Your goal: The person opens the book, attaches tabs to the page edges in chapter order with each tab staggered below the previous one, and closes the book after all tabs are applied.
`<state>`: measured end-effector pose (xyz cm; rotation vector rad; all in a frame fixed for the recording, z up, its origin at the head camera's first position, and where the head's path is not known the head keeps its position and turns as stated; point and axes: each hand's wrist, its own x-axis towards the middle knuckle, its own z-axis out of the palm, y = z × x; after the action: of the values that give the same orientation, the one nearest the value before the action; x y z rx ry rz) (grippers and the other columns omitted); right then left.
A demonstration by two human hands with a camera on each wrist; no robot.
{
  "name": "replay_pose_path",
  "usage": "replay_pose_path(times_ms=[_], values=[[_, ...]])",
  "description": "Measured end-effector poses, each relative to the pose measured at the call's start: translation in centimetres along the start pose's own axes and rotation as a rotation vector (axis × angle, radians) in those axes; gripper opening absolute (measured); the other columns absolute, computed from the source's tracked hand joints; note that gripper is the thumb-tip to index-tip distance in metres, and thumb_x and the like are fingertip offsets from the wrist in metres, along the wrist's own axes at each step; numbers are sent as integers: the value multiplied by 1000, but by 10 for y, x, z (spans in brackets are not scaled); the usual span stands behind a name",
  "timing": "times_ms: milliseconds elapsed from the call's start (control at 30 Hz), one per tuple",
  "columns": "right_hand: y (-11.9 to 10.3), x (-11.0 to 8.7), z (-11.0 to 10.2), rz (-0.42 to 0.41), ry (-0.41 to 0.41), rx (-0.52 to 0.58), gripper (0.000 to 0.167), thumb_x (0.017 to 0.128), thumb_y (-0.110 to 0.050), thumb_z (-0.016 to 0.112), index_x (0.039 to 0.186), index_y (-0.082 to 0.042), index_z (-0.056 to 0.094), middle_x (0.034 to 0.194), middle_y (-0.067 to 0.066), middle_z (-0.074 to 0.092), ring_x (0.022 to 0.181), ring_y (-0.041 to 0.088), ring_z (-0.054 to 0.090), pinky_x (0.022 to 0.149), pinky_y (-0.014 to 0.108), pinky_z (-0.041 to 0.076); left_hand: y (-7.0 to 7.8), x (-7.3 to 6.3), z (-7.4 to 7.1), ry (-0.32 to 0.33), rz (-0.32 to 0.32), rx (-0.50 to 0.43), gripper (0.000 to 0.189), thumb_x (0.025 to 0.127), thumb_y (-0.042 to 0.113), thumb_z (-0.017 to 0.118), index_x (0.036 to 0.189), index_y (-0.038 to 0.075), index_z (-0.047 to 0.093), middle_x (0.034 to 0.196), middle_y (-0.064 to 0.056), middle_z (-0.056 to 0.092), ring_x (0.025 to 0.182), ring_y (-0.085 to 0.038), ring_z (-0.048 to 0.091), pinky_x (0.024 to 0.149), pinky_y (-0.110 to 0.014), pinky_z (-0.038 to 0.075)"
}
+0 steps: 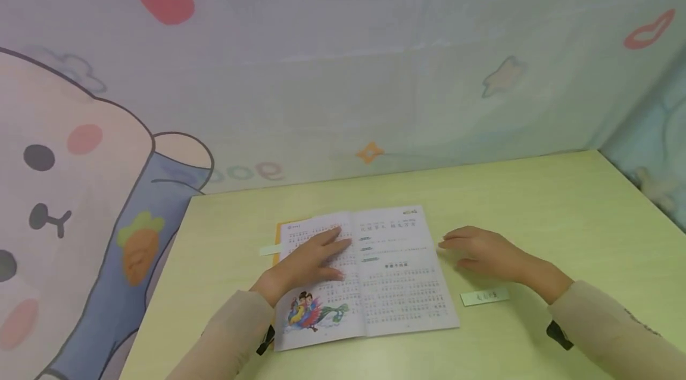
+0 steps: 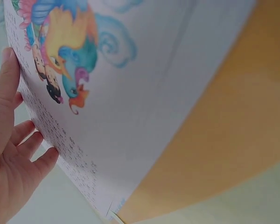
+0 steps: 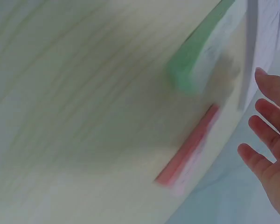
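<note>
On book (image 1: 402, 285), left fingers (image 1: 336, 246) splayed; right fingers (image 1: 455, 243) relaxed, perhaps just off right edge (image 1: 443, 285).

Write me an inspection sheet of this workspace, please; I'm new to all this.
Surface: pale yellow-green tabletop with wood grain.
Job's things: open book with printed text; colourful illustration low on its left page; pale tab at its left edge.
Clutter: small marked slip right of the book; blurred red strip.
Grips: left grip, a bare hand, rests on the left page; right grip, also bare, is by the book's right edge, contact unclear.
Cables: nothing seen.
Surroundings: backdrop printed with hearts and a cartoon animal.
</note>
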<state>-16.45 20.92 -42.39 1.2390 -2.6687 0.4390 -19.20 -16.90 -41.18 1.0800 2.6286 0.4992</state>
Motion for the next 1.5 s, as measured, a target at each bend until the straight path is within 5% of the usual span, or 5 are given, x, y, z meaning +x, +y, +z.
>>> replay_pose_path(times_ms=[267,500,667,1167,1500], values=[[38,-33,1,14,100,-11,39,63,1,81,100,1,69,96,10,65,87,29,61,69,41,53,0,0,0,-8,0,11,67,86,33,65,142,8,38,150,-21,23,137,-37,21,111,-48,21],[50,-44,-3,134,-13,13,36,67,-2,80,101,2,69,96,8,65,86,25,62,71,39,53,0,1,-1,-17,-10,14,68,86,33,65,143,9,38,150,-21,22,138,-36,20,111,-47,21],[55,-49,-3,169,-49,22,35,68,-2,80,100,2,69,91,4,64,79,18,61,66,33,52,-1,1,0,-16,-8,13,68,85,34,65,143,9,38,150,-20,22,138,-35,20,111,-47,22],[61,-54,-1,87,58,26,27,64,4,80,89,3,70,81,-1,59,69,11,56,56,27,49,-1,2,0,-13,-9,5,68,86,35,65,143,10,37,151,-20,21,138,-35,19,111,-47,21],[56,-53,-3,157,-1,54,21,70,2,76,89,-2,68,81,-5,58,70,5,52,57,26,48,0,1,0,-13,-19,-4,67,86,34,65,143,10,39,151,-19,22,138,-35,20,110,-47,22]])
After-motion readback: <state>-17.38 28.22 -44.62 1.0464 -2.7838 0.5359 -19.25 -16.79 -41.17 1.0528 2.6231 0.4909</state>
